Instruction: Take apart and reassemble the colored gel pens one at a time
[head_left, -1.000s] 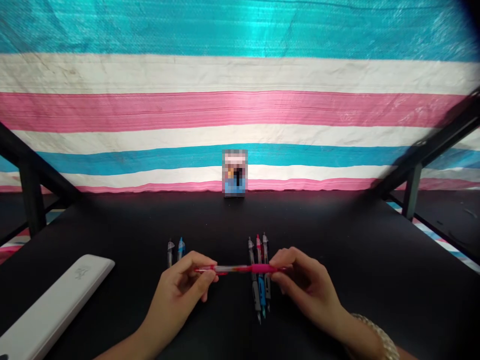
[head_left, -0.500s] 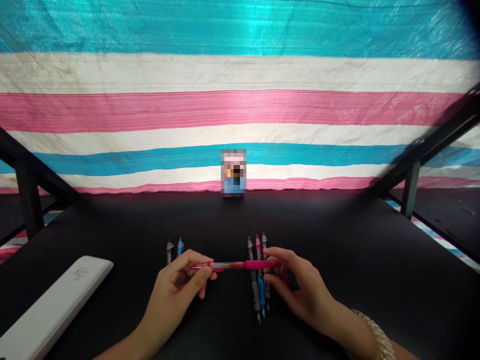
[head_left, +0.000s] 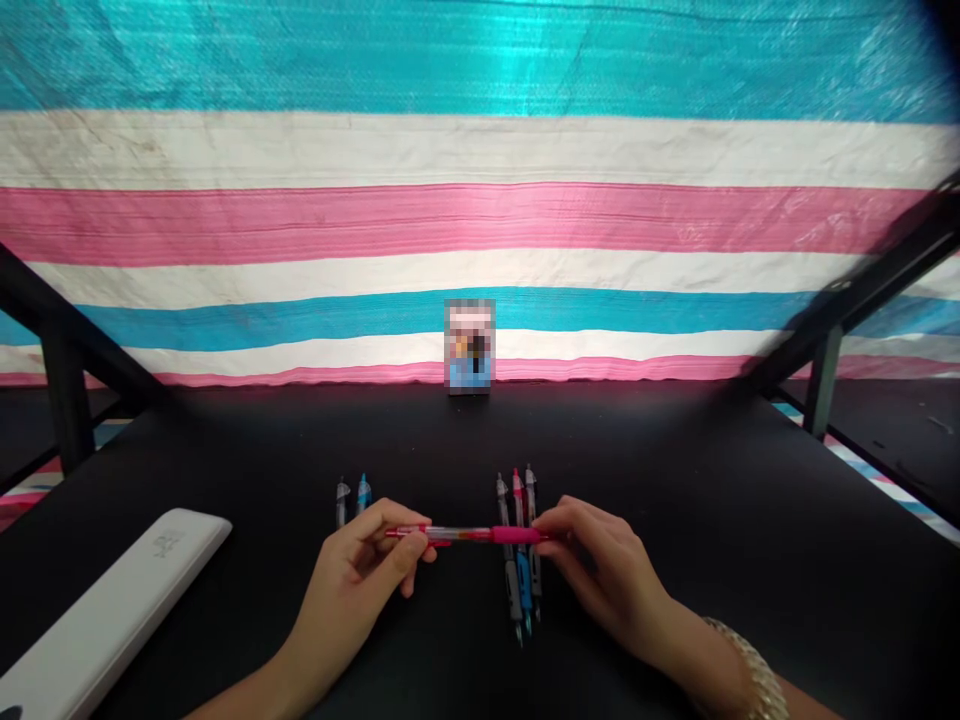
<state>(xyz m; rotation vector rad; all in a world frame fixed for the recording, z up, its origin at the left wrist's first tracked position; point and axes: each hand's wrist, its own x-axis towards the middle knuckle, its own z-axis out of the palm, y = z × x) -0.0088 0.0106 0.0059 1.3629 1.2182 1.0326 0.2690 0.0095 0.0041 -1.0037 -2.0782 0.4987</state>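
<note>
A pink pen (head_left: 459,534) with a clear barrel and a pink grip lies level between my two hands, held over the table. My left hand (head_left: 375,555) pinches its clip end between thumb and fingers. At the tip end, my right hand (head_left: 592,545) is closed on the pen, the tip mostly covered by the fingers. Beneath the pen's right half, three pens lie side by side: a grey one (head_left: 511,580), one with a red top and blue grip (head_left: 523,575), and another grey one (head_left: 535,570). Behind my left hand, a black pen (head_left: 343,502) and a blue pen (head_left: 364,492) are partly hidden.
On the left of the black table (head_left: 315,430) lies a long white device (head_left: 120,610). A small blurred card-like object (head_left: 469,347) stands at the back edge. Black metal braces (head_left: 821,375) flank the table, and a striped tarp (head_left: 480,220) hangs behind.
The fingers of my right hand have drawn together on the pen's tip end. My left hand and the pen have barely moved.
</note>
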